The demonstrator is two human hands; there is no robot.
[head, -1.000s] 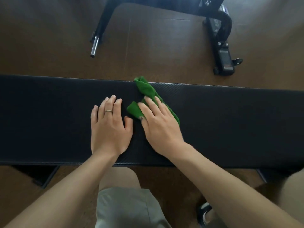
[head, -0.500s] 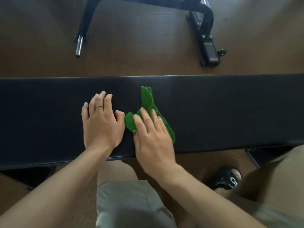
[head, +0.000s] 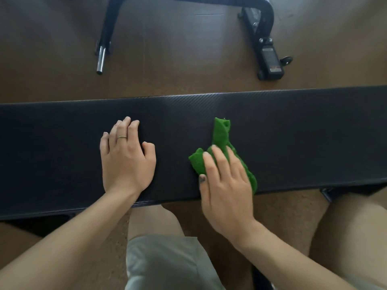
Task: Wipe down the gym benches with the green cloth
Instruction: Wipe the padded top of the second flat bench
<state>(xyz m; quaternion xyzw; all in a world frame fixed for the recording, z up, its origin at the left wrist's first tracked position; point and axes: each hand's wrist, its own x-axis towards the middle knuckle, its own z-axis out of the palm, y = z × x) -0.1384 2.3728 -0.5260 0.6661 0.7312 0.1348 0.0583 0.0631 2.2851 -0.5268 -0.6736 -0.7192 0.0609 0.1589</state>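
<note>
**Cloth under the right palm, a long run of pad waiting on both sides**

Brown gym floor (head: 188,49) fills the top of the view, with a black machine frame (head: 266,28) and a chrome-tipped bar (head: 100,61) parked well beyond the action. Across the middle runs the desk (head: 314,132), a long black padded bench top stretching left to right, edge to edge of the view.

And the green cloth (head: 221,135) is down on that pad, right of centre. It lies bunched, its long axis running from the far edge of the pad back toward the near edge, a loose tail pointing away from the person. The right hand (head: 227,185) sits flat on its near half, fingers spread, palm pressing the cloth down rather than pinching it, thumb tucked along the near-left side. That is the grip, such as it is: open fingers, weight on top.

The left hand (head: 125,160) lies palm down on bare pad, well apart from the cloth, fingers loosely together, holding nothing. It looks like a brace.

So the relation that matters: the cloth is directly beneath the right hand, crosswise to the pad's length. My read is that a stroke along the pad sweeps it broadside, which suits wiping. Uncovered pad extends to the right with no hand in the way; to the left, the bracing hand stands in the path.
</note>
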